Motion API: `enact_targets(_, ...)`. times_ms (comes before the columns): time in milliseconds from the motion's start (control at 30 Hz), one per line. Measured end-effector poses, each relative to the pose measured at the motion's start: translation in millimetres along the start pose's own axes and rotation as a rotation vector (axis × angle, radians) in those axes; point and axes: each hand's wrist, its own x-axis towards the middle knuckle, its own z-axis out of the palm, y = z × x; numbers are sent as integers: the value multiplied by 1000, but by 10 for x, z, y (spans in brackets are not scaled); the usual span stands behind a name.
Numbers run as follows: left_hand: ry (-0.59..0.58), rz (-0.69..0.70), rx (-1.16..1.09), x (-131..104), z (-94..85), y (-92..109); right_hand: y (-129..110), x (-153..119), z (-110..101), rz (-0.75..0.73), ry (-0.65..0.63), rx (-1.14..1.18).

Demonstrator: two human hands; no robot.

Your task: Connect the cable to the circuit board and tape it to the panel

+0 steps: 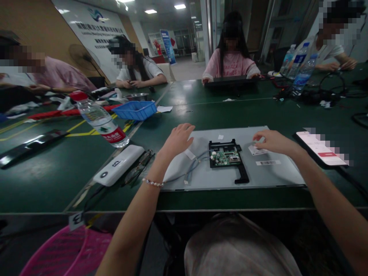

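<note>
A flat grey panel [189, 180] lies on the green table in front of me. On its middle sits a black plastic bracket [243, 174] around a green circuit board [225, 157]. Thin grey-blue cables [198, 163] run from the board's left side across the panel. My left hand [179, 140] is at the panel's far left corner, fingers stretched and holding nothing. Over the panel's right part is my right hand [271, 140], thumb and fingers apart above a white label [257, 150]; whether it touches the label I cannot tell.
To the left are a white power bank [119, 165], glasses [139, 166], a red-capped water bottle [105, 124] and a blue tray [136, 110]. A lit phone [320, 147] lies at right. Several people sit around the table. A pink basket [71, 253] stands below the edge.
</note>
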Motion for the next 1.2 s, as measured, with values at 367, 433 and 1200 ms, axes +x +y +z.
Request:
enact_targets(367,-124,279,-127,267,-212,600,-209,184,101,-136,93,109)
enact_targets(433,-158,287,-158,298,-183,644,-305,253,94,-179,113,97)
enact_targets(1200,-336,398,-558,102,172,458,-851,760,422,-294,153,-384)
